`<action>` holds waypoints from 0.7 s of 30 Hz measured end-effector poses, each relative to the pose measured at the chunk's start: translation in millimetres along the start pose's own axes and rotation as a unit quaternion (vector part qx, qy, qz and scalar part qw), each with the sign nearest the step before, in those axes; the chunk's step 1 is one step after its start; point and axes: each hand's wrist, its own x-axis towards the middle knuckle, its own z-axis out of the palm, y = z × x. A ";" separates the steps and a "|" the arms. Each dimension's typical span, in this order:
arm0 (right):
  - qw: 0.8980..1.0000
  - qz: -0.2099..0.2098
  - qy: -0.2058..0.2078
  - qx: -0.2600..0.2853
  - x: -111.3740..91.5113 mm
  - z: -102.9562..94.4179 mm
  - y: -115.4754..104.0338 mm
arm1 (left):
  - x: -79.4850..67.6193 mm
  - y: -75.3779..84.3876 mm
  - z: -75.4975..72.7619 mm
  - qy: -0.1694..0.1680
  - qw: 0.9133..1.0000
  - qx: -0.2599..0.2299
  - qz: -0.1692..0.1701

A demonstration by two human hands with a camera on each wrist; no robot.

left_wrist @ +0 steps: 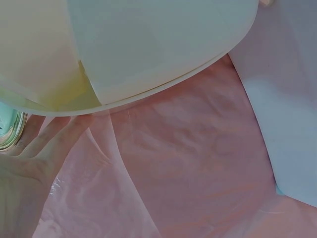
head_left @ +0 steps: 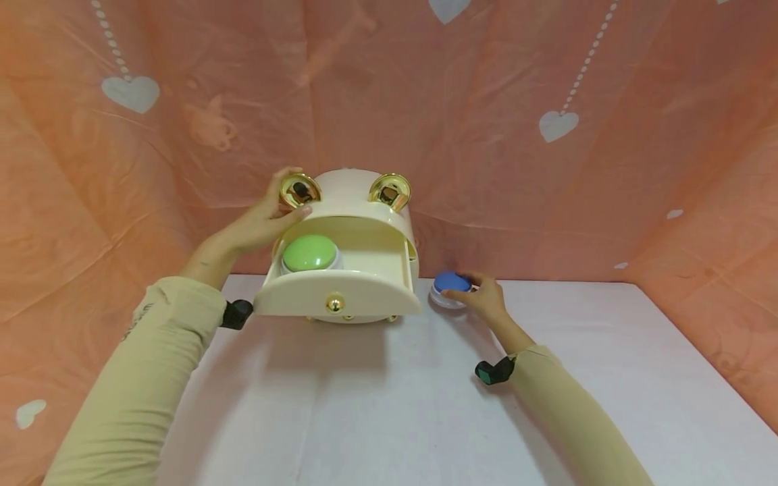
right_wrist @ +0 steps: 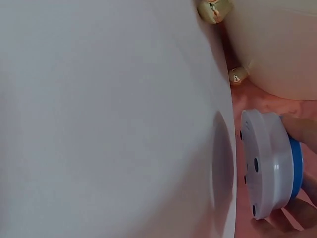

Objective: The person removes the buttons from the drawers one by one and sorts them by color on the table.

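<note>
A cream frog-shaped storage box (head_left: pixel 346 185) with two gold round eyes stands at the table's back, its drawer (head_left: pixel 337 291) pulled out. Inside the drawer, at the left, sits a green-topped push button (head_left: pixel 310 253) with a white base. My left hand (head_left: pixel 261 219) rests on the box's upper left beside the gold eye, thumb stretched along the front. Its fingers (left_wrist: pixel 54 141) look straight against the box. To the right of the box, my right hand (head_left: pixel 486 297) grips a blue-topped push button (right_wrist: pixel 270 166) by its edge. Its white underside with dark feet shows above the table.
The white table (head_left: pixel 389 405) meets an orange-pink curtain (head_left: pixel 486 169) with white hearts behind and at both sides. A gold knob (head_left: pixel 335 303) sticks out from the drawer front. Small gold feet (right_wrist: pixel 238 75) support the box.
</note>
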 end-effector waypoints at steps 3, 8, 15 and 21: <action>1.000 -0.003 -0.002 -0.011 0.4 2.1 1.8 | 0.1 -0.2 0.6 0.000 1.000 -0.003 0.004; 1.000 -0.002 -0.005 -0.012 0.9 5.6 4.9 | 1.2 -0.8 2.6 0.000 1.000 -0.017 0.020; 1.000 0.018 -0.014 -0.020 3.3 8.6 8.7 | 2.2 -2.1 3.8 0.001 0.999 -0.020 0.028; 0.999 0.024 -0.014 -0.018 1.2 9.3 7.8 | 1.0 -1.2 1.0 0.002 1.000 -0.018 0.021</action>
